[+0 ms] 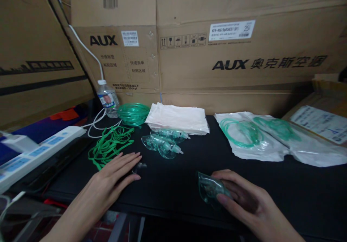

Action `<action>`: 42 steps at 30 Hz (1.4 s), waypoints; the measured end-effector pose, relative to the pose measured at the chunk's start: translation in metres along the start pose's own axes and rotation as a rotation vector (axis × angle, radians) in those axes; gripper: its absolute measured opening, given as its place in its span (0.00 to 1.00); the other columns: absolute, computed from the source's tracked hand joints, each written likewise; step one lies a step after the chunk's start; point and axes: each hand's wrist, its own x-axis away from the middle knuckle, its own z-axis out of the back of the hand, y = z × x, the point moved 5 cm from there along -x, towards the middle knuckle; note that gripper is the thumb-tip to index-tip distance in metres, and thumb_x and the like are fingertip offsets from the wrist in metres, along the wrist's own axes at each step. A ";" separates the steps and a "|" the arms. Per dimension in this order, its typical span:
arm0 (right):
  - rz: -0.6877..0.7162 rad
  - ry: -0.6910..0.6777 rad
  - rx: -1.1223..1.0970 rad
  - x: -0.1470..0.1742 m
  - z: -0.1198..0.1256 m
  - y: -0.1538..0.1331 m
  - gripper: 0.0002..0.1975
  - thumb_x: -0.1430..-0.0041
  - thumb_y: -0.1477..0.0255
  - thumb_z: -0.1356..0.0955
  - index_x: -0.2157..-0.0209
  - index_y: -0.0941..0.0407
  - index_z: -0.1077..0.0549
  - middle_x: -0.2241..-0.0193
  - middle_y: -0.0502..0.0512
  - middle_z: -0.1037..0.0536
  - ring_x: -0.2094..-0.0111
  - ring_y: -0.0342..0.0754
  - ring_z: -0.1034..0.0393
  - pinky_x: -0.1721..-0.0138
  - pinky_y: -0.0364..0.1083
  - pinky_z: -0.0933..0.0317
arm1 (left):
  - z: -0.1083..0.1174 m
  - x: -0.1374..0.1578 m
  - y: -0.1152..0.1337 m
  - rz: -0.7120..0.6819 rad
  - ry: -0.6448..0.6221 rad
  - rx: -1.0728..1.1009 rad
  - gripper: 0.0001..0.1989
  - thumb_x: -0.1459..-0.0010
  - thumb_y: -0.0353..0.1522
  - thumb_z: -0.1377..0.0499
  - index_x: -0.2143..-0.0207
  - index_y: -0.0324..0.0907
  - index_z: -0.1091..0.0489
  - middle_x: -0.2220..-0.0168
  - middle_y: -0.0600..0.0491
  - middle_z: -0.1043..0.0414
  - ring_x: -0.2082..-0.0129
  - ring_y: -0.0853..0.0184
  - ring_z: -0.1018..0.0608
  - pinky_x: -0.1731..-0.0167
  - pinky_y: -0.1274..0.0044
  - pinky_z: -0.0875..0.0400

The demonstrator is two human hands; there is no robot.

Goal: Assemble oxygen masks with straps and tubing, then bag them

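Observation:
In my right hand [241,195] is a clear green oxygen mask [213,188], held above the front of the black table with fingers and thumb around its side. My left hand [119,177] rests low over the table with its fingers stretched out and the thumb apart. Beside its fingertips lies a small clear plastic piece [141,165], partly covered by the hand. Farther back, several more green masks [165,144] with whitish connectors lie in a stack. Just behind my left hand are loose green elastic straps [111,144] in a tangle.
Coiled green tubing [133,113] and white bags [177,118] lie at the back. Packed mask sets [246,135] lie on the right. A water bottle [107,99], a white power strip [43,151] and cables stand on the left. Large cardboard boxes [184,72] wall off the rear.

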 end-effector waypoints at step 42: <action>0.301 0.087 0.405 0.007 -0.013 -0.015 0.18 0.37 0.78 0.30 0.48 0.47 0.25 0.52 0.50 0.18 0.50 0.46 0.22 0.48 0.42 0.29 | -0.013 -0.053 0.090 0.021 -0.103 0.403 0.13 0.28 0.34 0.46 0.46 0.50 0.26 0.51 0.55 0.23 0.55 0.66 0.18 0.53 0.77 0.23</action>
